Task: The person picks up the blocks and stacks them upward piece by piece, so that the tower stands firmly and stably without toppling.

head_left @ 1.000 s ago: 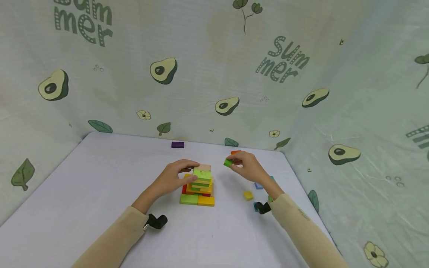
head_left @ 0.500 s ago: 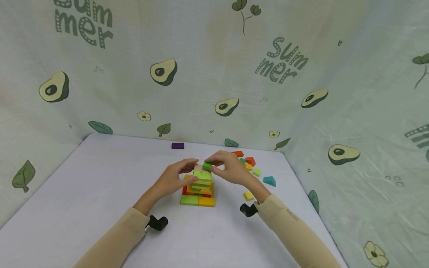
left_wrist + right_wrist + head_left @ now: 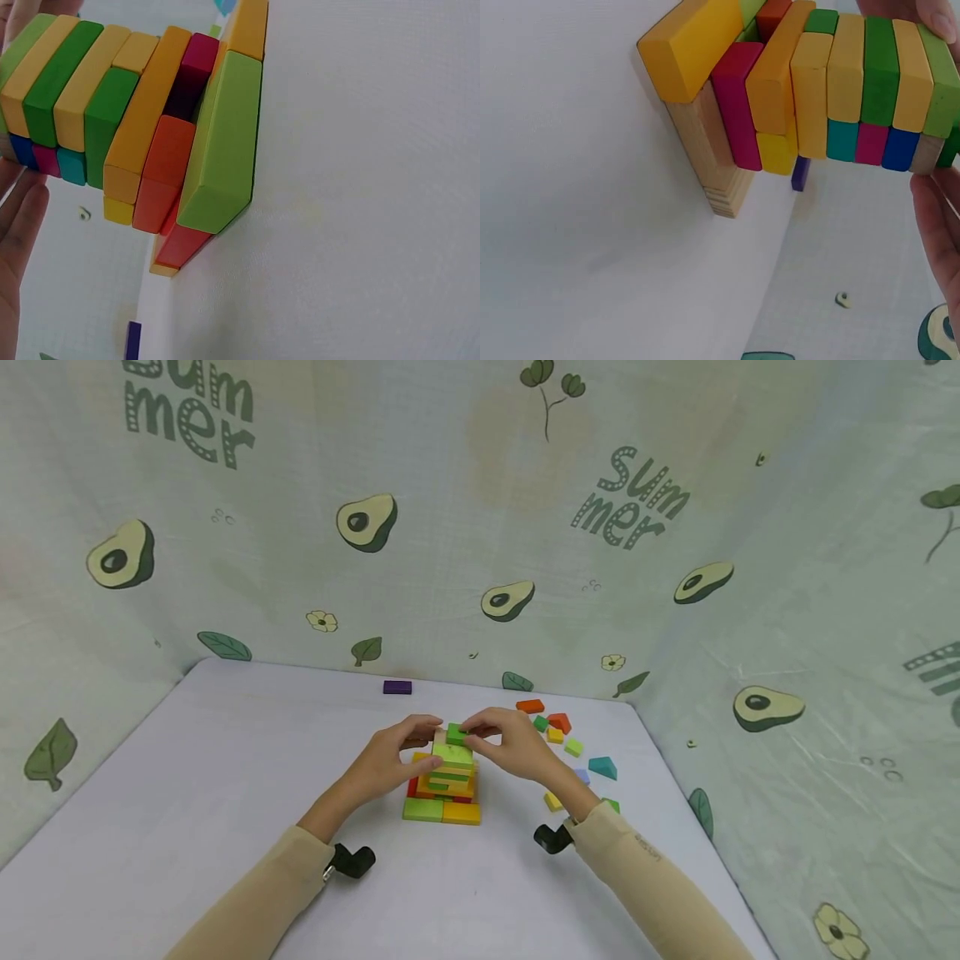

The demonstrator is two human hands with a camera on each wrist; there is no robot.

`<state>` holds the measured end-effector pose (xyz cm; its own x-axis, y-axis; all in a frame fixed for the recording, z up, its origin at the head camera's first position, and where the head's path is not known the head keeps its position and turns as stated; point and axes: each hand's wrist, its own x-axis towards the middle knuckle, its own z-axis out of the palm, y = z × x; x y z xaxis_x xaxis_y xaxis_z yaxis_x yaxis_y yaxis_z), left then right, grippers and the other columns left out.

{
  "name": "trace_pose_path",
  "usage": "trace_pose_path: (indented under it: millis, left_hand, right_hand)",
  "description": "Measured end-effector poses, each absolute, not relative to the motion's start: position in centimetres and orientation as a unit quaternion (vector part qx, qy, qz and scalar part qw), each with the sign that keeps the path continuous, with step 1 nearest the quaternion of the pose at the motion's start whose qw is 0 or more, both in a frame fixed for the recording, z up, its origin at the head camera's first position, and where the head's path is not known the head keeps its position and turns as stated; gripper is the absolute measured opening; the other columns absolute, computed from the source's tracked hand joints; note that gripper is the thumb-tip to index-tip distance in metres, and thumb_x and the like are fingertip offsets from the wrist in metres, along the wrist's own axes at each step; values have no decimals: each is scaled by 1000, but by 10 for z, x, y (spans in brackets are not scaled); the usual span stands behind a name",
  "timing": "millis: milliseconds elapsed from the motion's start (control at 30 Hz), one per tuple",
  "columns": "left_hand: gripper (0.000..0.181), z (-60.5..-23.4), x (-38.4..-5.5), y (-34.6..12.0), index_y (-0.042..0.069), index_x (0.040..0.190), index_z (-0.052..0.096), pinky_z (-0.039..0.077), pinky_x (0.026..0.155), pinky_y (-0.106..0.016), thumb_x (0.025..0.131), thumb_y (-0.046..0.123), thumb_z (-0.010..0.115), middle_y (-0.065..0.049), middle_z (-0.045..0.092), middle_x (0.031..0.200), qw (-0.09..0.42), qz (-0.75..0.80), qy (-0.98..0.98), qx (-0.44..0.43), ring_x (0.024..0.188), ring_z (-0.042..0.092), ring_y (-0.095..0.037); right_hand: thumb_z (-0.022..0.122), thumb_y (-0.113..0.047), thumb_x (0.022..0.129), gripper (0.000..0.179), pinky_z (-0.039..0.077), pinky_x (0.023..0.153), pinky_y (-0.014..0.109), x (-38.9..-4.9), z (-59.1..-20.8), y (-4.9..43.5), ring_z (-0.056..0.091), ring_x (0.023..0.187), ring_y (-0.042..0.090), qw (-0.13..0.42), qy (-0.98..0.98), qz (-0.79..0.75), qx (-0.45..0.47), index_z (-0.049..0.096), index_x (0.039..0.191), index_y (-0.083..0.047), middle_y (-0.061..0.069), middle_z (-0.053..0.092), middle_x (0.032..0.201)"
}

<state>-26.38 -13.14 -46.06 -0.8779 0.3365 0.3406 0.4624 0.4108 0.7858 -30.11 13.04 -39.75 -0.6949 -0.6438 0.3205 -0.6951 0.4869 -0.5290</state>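
A tower of stacked coloured blocks (image 3: pixel 452 783) stands on the table, wider at its base. My left hand (image 3: pixel 393 753) holds its upper part from the left, thumb at the front by a light green block (image 3: pixel 452 754), fingers toward the back. My right hand (image 3: pixel 517 747) pinches a small green block (image 3: pixel 455 734) on top of the tower. In the right wrist view that green block (image 3: pixel 949 146) lies beside a plain wood-coloured block (image 3: pixel 927 154). Layers of yellow, green and orange blocks (image 3: pixel 150 112) show in the left wrist view.
Right of the tower lie loose blocks: orange (image 3: pixel 530 706), red-orange (image 3: pixel 559 722), teal (image 3: pixel 603 767), yellow (image 3: pixel 553 802) and several others. A purple block (image 3: pixel 397 687) lies near the table's back edge. Printed cloth (image 3: pixel 427 460) hangs behind the table.
My right hand has moved left from above the loose blocks to the tower top, bringing the green block, which then shifted slightly further left. My left hand has stayed at the tower.
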Motion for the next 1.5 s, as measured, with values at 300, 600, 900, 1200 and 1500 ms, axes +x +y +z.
trace_pose_path:
  millis: [300,600,900,1200,1500]
  left_hand:
    - [59,-462,-264,-132,26,148,52,52,111,-48,97,34,81,-7,66,143,69,-487,-836,-244,132,65,-28]
    - [55,-461,-264,-132,25,144,55,52,112,-47,97,32,81,-5,67,141,70,-488,-834,-248,132,65,-26]
    - [54,-460,-265,-133,22,144,56,52,111,-48,97,31,81,-6,68,141,76,-483,-835,-253,131,66,-27]
    - [54,-461,-266,-132,23,144,57,53,110,-47,97,31,81,-5,68,140,79,-482,-834,-256,131,66,-27]
    - [56,-462,-265,-132,26,145,56,52,111,-49,96,35,81,-5,66,144,66,-488,-837,-237,133,64,-29]
  right_hand:
    - [76,-16,100,22,62,94,33,-300,-403,122,72,103,11,52,-851,346,391,78,122,-12,-2,78,116]
    - [76,-15,100,23,62,96,36,-301,-408,117,72,105,11,54,-847,357,389,78,123,-12,-2,78,118]
    - [76,-18,100,24,61,94,33,-301,-410,114,72,104,11,64,-844,360,392,77,124,-12,-2,78,118]
    - [75,-21,101,28,61,96,39,-298,-411,121,72,109,15,59,-847,367,382,74,128,-12,0,76,123]
    - [77,-15,100,32,62,94,39,-312,-415,175,73,110,23,79,-882,332,325,73,131,-10,4,73,129]
